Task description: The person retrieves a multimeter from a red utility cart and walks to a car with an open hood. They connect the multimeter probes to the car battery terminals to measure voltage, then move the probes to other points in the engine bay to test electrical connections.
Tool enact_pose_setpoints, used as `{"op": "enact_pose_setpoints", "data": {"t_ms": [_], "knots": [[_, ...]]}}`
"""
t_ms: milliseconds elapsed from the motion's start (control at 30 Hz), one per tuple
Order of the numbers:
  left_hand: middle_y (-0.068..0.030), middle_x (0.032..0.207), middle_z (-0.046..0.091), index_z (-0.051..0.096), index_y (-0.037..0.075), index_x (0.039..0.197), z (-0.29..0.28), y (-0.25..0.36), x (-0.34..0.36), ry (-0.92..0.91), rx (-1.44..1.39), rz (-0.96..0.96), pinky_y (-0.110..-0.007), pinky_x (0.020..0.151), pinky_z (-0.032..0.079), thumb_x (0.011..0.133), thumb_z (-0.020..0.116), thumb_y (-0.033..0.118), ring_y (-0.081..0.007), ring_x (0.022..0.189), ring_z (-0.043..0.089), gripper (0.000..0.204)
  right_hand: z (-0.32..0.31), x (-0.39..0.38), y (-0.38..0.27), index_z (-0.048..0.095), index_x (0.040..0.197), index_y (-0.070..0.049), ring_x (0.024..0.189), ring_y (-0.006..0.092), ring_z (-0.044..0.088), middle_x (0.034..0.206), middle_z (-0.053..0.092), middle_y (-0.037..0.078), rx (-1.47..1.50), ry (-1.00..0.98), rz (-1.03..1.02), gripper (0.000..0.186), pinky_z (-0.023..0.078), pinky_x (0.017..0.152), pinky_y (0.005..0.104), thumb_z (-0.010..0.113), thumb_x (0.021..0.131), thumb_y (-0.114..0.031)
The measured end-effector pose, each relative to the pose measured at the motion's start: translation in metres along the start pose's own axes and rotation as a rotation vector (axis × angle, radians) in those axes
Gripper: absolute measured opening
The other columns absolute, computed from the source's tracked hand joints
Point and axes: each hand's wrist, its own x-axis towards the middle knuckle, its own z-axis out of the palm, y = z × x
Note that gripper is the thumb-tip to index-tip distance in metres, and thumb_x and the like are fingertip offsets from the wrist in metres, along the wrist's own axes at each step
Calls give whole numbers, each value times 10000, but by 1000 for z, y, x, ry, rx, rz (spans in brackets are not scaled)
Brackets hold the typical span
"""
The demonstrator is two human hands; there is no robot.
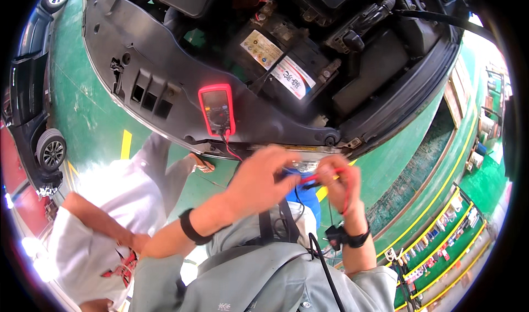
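A red-rimmed digital multimeter [217, 109] lies on the dark plastic panel at the front of an open engine bay, with leads running from its lower end toward my hands. My right hand [343, 181] is closed around a red test lead [312, 178], whose cable loops down beside the wrist. A dark lead hangs close by. My left hand [262, 174] is blurred by motion; thumb and fingers look apart, with the thumb near the left end of the red lead. Both hands are just in front of the car's front edge. Behind them, a car battery [278, 64] sits in the bay.
A person in a white shirt [127, 202] stands close on my left. Blue material [313, 202] shows below my hands. At right are a floor recess [413, 158] and yellow-edged shelving [441, 246]. Another vehicle [30, 86] stands at far left.
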Motion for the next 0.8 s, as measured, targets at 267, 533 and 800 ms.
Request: {"op": "enact_pose_setpoints", "data": {"t_ms": [267, 533, 800], "knots": [[-139, 939, 672, 665, 47, 1094, 37, -11, -51, -331, -89, -44, -427, 728, 520, 918, 683, 157, -336, 868, 654, 209, 35, -63, 8, 695, 965, -12, 664, 184, 676, 764, 708, 129, -131, -23, 123, 236, 537, 632, 304, 764, 938, -236], [-151, 926, 673, 632, 41, 1001, 46, -13, -68, -401, 60, 77, -462, 775, 508, 871, 674, 113, -379, 898, 634, 154, 28, -93, -22, 670, 1054, -14, 761, 124, 685, 865, 734, 106, -89, -129, 156, 263, 551, 699, 275, 809, 890, -164], [-139, 917, 663, 642, 46, 994, 39, -22, -82, -243, 203, 131, -441, 804, 493, 857, 638, 23, -351, 910, 620, 138, 20, -102, -4, 676, 1046, -6, 757, 119, 680, 854, 722, 70, -69, -28, 168, 258, 550, 726, 275, 807, 878, -150]]}}
